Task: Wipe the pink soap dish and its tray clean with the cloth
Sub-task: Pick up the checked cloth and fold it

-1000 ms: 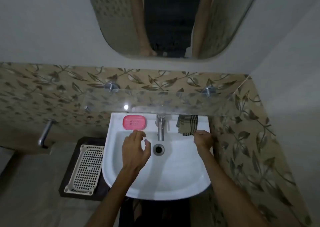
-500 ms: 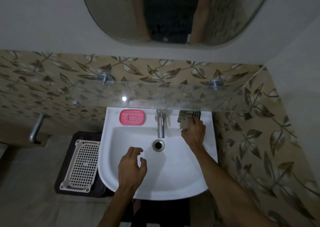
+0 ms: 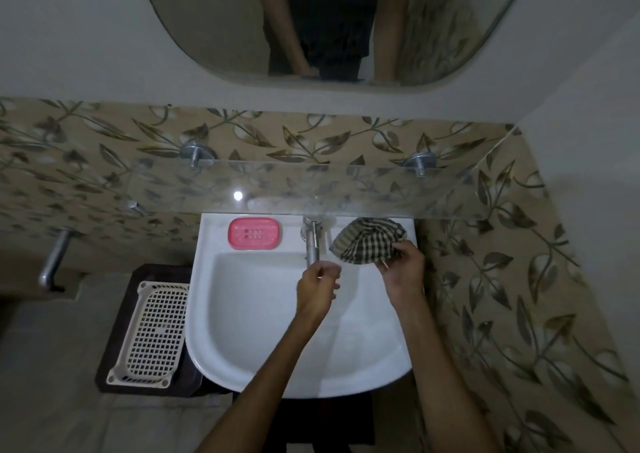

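Your right hand is gripping the checked cloth; your left hand is hovering curled and empty, with the pink soap dish lying up-left of it.

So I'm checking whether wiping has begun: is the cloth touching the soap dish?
Apart. The head view shows the cloth in the right hand right of the tap, with the soap dish on the tap's far side.
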A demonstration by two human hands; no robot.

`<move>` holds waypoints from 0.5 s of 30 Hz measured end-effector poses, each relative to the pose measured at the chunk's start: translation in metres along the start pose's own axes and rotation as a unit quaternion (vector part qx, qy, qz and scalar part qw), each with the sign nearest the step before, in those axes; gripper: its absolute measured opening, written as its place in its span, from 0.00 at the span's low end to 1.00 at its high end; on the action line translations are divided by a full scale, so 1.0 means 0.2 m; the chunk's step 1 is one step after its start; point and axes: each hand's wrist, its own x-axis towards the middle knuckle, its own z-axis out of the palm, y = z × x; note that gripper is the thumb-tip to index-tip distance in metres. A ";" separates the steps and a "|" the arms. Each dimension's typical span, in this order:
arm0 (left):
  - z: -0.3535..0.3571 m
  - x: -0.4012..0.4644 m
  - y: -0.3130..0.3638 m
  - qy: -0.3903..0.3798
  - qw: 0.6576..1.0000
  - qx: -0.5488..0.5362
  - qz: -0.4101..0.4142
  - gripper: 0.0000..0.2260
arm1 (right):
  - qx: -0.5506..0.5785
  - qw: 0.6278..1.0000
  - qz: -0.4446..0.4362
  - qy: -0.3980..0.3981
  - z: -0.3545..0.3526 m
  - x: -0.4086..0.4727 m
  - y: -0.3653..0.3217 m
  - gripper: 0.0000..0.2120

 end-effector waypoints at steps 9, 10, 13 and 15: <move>0.15 0.06 0.16 0.013 0.965 -0.253 -0.060 0.11 | 0.087 0.991 0.005 -0.098 -0.15 -0.19 0.05 0.17; 0.15 0.05 0.18 0.026 0.974 -0.225 -0.025 0.08 | 0.066 0.994 0.002 -0.091 -0.17 -0.19 0.05 0.16; 0.14 0.02 0.22 0.022 0.989 -0.116 0.086 0.06 | 0.015 0.996 -0.001 -0.090 -0.25 -0.21 0.08 0.15; 0.15 -0.03 0.24 0.024 0.986 -0.044 0.162 0.06 | 0.002 0.994 -0.001 -0.112 -0.28 -0.21 0.08 0.19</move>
